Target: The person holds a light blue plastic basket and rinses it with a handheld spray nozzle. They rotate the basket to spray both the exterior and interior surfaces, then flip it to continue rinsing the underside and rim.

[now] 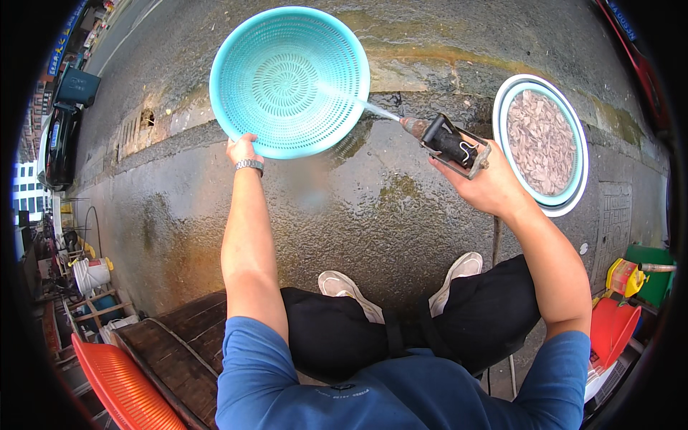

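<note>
My left hand [244,149] grips the lower-left rim of a round turquoise plastic colander [290,80], tilted so its inside faces me. In my right hand [492,180] is a hose spray nozzle [449,142] with a black body and a metal frame. A jet of water [381,110] runs from its tip into the colander. Right of the nozzle, another turquoise colander [579,156] sits inside a white-rimmed basin [585,185] on the ground, holding many greyish-pink pieces [540,140] that look like cut meat or offal.
Wet pavement [344,231] lies around my shoes. A hose [496,239] runs down beside my right leg. At lower left are a wooden surface [177,344] and an orange plastic basket [121,384]; at right, a red basin [613,328] and a yellow container [626,277]. A drain grate [129,134] is at left.
</note>
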`<state>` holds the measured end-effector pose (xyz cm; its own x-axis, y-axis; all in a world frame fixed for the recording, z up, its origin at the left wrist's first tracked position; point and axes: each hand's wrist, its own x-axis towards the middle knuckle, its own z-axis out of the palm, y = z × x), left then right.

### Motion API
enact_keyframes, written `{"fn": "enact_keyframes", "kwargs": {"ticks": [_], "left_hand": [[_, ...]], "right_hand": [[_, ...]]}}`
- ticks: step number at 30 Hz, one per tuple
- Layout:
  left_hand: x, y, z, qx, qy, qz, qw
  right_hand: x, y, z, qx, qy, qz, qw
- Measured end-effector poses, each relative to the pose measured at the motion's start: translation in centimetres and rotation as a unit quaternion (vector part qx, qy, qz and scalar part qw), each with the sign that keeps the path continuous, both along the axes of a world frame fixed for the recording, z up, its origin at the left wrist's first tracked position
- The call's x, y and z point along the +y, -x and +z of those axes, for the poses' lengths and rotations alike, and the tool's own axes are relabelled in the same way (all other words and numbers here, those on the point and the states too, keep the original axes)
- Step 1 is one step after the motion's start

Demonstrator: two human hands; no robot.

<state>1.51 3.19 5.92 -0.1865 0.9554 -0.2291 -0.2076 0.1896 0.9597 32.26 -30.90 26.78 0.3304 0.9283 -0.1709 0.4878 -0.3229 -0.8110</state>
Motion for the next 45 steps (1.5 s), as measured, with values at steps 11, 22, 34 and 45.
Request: {"fn": "enact_keyframes", "kwargs": {"ticks": [11, 22, 34, 45], "left_hand": [[-0.4, -0.4, 0.8, -0.001, 0.015, -0.017, 1.000], [-0.2, -0.2, 0.4, 0.003, 0.016, -0.030, 0.999], [-0.3, 0.0, 0.6, 0.003, 0.010, -0.032, 0.999], [-0.2, 0.3, 0.2, 0.023, 0.013, -0.043, 0.999]], "right_hand": [[-0.4, -0.4, 0.2, -0.011, -0.035, -0.026, 0.999], [-0.6, -0.6, 0.7, -0.005, -0.029, -0.025, 0.999], [-0.7, -0.3, 0.7, 0.008, -0.036, -0.011, 0.999], [-1.3, 0.2, 1.3, -0.015, -0.076, 0.062, 0.995]]}}
